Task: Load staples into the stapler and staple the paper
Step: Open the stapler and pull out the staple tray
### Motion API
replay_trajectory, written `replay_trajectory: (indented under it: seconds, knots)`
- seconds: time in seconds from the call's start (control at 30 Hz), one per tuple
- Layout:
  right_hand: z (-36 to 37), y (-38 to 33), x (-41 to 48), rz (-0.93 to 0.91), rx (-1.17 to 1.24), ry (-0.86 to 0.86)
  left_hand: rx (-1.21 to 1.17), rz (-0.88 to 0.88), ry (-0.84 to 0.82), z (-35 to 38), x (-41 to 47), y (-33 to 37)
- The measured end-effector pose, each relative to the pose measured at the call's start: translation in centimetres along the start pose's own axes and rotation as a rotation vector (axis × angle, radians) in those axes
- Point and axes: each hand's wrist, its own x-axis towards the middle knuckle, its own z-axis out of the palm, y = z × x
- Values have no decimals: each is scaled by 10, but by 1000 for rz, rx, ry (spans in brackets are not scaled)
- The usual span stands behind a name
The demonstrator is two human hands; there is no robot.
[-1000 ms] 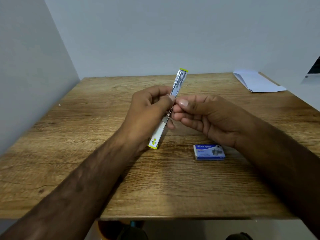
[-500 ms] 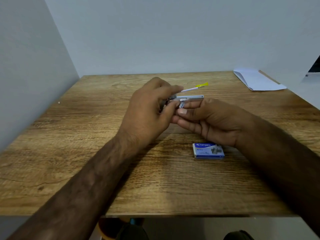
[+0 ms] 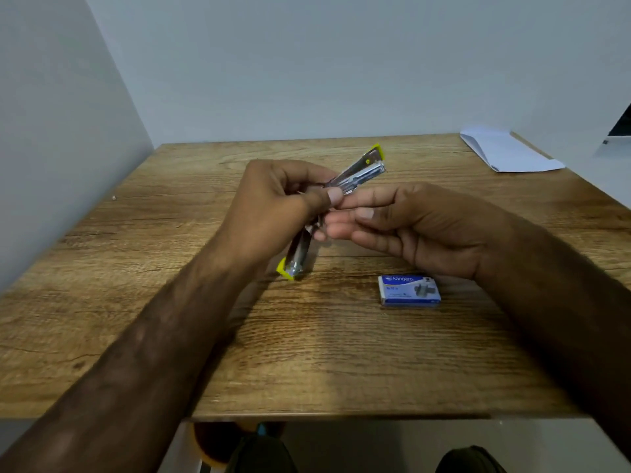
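A small metal stapler (image 3: pixel 362 173) with yellow-green ends is swung wide open above the middle of the wooden table (image 3: pixel 307 353). One arm points up and to the right, the other down toward me. My left hand (image 3: pixel 273 208) grips it at the hinge. My right hand (image 3: pixel 403 223) is beside it, thumb and forefinger pinched at the hinge; whether they hold staples is too small to tell. A blue staple box (image 3: pixel 409 290) lies on the table below my right hand. White paper (image 3: pixel 505 151) lies at the far right corner.
Grey walls close in the table on the left and at the back. A dark object (image 3: pixel 619 126) shows at the right edge. The table's near edge runs just above my knees.
The stapler has turned in my left hand, from nearly level half a second ago to spread open, with one arm up-right and one toward me. The box and paper have not moved.
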Motion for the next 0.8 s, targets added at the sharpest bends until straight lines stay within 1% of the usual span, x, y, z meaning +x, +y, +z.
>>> replay_trajectory:
  seconds: [0.07, 0.17, 0.3, 0.37, 0.43, 0.6, 0.7, 0.8]
  knots:
    - [-1, -2, -2, 16, -79, -7, -80, -123, -74, -5, 1, 1]
    - [-2, -7, -6, 35, -251, -6, -79, -243, -240, -15, 4, 3]
    - [-4, -8, -7, 40, -393, -10, 82, -296, -347, -27, 7, 7]
    - [-7, -7, -6, 9, -455, -3, 182, -307, -368, -32, 7, 9]
    - [-9, -6, -6, -10, -532, 10, 226, -328, -378, -33, 7, 11]
    - [-12, -9, -16, -13, -784, 106, 303, -295, -417, -25, 9, 6]
    - [-20, -8, -35, -68, -867, 163, 408, -227, -437, -26, 10, 4]
    - [-34, -7, -69, -102, -952, 247, 493, -178, -499, -26, 8, 2]
